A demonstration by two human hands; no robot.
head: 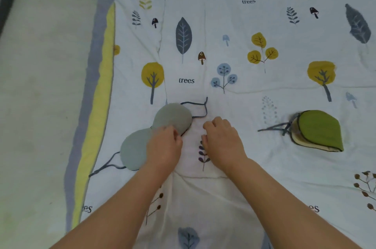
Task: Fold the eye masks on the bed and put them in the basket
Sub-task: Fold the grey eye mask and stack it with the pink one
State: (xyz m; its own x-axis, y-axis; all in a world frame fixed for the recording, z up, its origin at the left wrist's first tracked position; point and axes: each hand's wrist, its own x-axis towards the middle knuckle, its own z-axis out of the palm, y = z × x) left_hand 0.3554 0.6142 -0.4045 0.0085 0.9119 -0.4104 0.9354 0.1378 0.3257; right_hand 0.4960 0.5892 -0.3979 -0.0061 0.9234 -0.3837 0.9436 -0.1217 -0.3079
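The printed bedcover (244, 89) serves as the work surface, spread flat so a mask can be folded on it; no basket shows in this view. The grey eye mask (154, 136) lies unfolded on it, its two lobes running diagonally and its dark strap (198, 109) looping off the far lobe; everything else is placed from this mask. Well to its right sits the green eye mask (319, 130), already doubled over, presumably set aside for the basket. The left hand (163, 147) rests on the grey mask's near edge, fingers curled as if pinching it to start the fold, though a firm grip is not clear; the right hand (221, 138) hovers just right of the mask, fingers bent, holding nothing.
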